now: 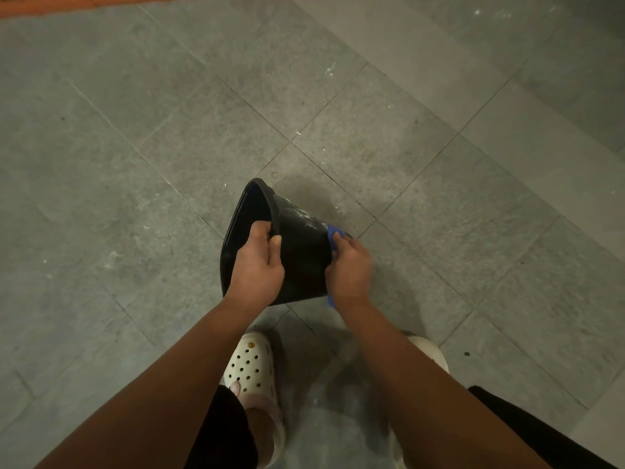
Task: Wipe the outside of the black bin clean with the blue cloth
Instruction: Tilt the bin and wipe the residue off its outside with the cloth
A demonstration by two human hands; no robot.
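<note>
Head view: black bin (301, 255) tipped sideways over the tiled floor (135, 147), mouth facing left. Left hand (258, 265) grips the rim. Right hand (350, 265) holds the bunched blue cloth (333, 235) against the wall nr the base. Prob. mid-wipe. Whitish smears (302, 211) on the upper wall likely need the next pass, w/ the bin turned. Most of the cloth and the bin's far side are hidden.

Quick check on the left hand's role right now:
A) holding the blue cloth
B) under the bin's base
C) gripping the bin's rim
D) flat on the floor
C: the left hand curls over the rim of the tilted black bin, while the right hand holds the blue cloth against the bin's outer wall.
</note>
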